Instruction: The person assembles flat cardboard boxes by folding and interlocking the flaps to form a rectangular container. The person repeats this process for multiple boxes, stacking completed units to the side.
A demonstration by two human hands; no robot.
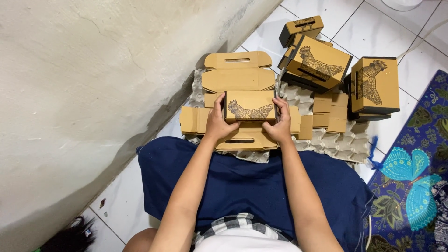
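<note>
Dark blue cloth (242, 184) covers the lap nearest the camera. Just beyond it, the left hand (215, 122) and right hand (280, 125) press in on the two ends of a half-folded brown cardboard box printed with a hen (250, 111), fingers curled over its top edge. It sits on flat unfolded cardboard blanks (237, 77) over grey pulp egg trays (333, 142). Farther off, finished hen-printed boxes (322, 63) stand on the white tiled floor (266, 35).
</note>
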